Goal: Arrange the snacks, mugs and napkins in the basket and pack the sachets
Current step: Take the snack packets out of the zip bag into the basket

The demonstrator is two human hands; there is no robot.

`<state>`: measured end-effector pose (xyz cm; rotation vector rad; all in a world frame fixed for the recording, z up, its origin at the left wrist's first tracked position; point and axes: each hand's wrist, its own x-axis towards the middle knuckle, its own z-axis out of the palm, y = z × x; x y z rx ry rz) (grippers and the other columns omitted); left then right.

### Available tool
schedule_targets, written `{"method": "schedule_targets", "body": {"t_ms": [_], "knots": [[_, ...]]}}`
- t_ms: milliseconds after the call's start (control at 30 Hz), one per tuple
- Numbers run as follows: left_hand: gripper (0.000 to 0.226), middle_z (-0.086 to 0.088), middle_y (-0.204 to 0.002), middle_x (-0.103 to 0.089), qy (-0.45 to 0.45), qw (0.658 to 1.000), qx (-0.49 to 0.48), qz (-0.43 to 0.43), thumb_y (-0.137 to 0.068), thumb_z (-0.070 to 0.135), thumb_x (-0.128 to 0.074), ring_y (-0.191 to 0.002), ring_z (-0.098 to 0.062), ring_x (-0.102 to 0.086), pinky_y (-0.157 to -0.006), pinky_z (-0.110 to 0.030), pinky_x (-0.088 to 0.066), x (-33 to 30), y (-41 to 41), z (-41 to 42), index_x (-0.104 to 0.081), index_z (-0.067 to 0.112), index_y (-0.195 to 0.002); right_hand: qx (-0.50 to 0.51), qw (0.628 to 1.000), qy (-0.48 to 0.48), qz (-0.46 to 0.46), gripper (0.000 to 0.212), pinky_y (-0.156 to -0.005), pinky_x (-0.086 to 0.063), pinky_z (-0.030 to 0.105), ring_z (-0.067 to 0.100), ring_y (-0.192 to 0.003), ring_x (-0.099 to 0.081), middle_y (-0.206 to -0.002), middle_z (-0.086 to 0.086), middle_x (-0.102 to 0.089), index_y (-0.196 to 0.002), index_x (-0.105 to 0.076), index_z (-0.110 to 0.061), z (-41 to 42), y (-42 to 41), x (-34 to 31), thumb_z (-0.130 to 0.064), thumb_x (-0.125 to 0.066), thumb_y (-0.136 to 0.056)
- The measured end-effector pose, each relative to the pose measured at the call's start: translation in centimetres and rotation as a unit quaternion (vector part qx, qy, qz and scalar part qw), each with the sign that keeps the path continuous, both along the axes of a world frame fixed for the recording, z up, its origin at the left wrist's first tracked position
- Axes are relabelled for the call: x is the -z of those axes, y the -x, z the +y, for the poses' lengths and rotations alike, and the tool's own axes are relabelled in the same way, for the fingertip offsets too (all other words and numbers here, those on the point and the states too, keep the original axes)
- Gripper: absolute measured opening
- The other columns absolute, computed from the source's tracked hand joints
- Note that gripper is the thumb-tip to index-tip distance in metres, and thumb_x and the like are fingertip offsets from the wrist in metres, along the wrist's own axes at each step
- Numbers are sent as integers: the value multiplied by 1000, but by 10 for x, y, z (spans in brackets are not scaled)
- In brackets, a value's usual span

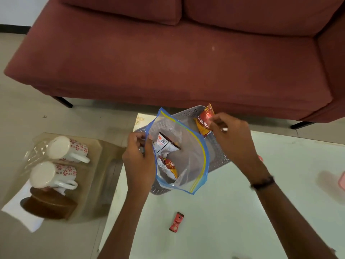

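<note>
I see a maroon sofa (168,58) behind a grey perforated basket (214,152) and a clear zip bag (188,146) edged in blue with a yellow strip. My red-and-orange snack packet (204,121) shows white lettering, and a small red sachet (176,221) lies on the pale table (242,212). Two white mugs (61,161) carry red flower prints.

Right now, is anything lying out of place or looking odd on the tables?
One small red sachet lies alone on the white table, apart from the grey basket and the zip bag. The two mugs lie on their sides on the glass side table. Nothing looks spilled or damaged.
</note>
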<state>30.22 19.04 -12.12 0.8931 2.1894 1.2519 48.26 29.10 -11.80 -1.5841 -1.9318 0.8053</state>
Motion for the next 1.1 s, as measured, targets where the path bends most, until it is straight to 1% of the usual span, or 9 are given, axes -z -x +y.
{"method": "schedule_targets", "body": {"t_ms": [100,167,333,433,600,833,933,1033,1100], "knots": [[26,-5,-93,-65,4,1000,16,1,-93,27,-51,-73,-11,-58,-54,1,-41,-4,0,-9,-53,4,-105,-104,994,22,32,9,-68,-50,18,7,-67,-64,-75,-5,-72,-82,-71,-19,-39,21,-35,-20,-63,-86],[26,-5,-93,-64,0,1000,16,4,-93,25,-52,-70,-10,-56,-53,1,-40,-7,-1,-14,-53,3,-106,-179,979,70,-60,11,-73,-51,26,15,-77,-66,-83,2,-74,-86,-73,-16,-44,50,-30,-19,-62,-86],[27,0,-94,-62,-1,1000,17,20,-94,27,-49,-76,-13,-59,-53,2,-42,-11,-6,-25,-52,5,-109,-300,878,197,-318,33,-90,-47,38,35,-111,-58,-122,22,-60,-116,-59,1,-32,111,31,-17,-61,-88],[23,1,-92,-62,-8,1000,4,24,-95,26,-50,-73,-9,-59,-54,0,-42,-6,-5,-29,-52,7,-107,-348,807,272,-392,63,-105,-38,39,32,-130,-45,-143,16,-47,-138,-43,-9,-36,115,77,-23,-69,-83],[21,2,-89,-59,-26,999,-15,34,-94,23,-53,-67,1,-55,-56,4,-39,3,-6,-35,-54,5,-106,-244,876,174,-377,31,-93,-45,36,30,-117,-55,-127,12,-58,-122,-56,-9,-63,113,113,-19,-46,-95],[28,-4,-102,-65,-21,999,-15,26,-93,26,-52,-68,-1,-58,-55,5,-41,5,-9,-43,-53,6,-113,-197,928,47,-312,22,-76,-47,30,27,-102,-63,-109,12,-67,-106,-63,-8,-77,92,80,-3,-47,-91],[28,-8,-106,-67,-8,999,-18,31,-93,26,-52,-69,-3,-58,-55,4,-42,5,-8,-45,-53,7,-114,-162,945,-43,-280,20,-58,-36,28,27,-87,-64,-89,9,-69,-84,-66,-12,-87,75,48,3,-53,-79],[30,-10,-107,-67,-1,999,-18,29,-93,27,-52,-67,0,-57,-53,4,-41,3,-7,-45,-52,7,-115,-158,964,-145,-155,13,-47,-46,30,28,-78,-64,-74,9,-67,-67,-64,-8,-98,53,18,-3,-53,-72],[31,-10,-110,-67,11,999,-16,29,-93,27,-52,-71,-5,-58,-53,6,-41,2,-9,-43,-51,6,-116,-173,964,-188,-75,26,-54,-55,34,27,-77,-65,-75,10,-69,-68,-65,-5,-104,40,4,-16,-44,-79]]}}
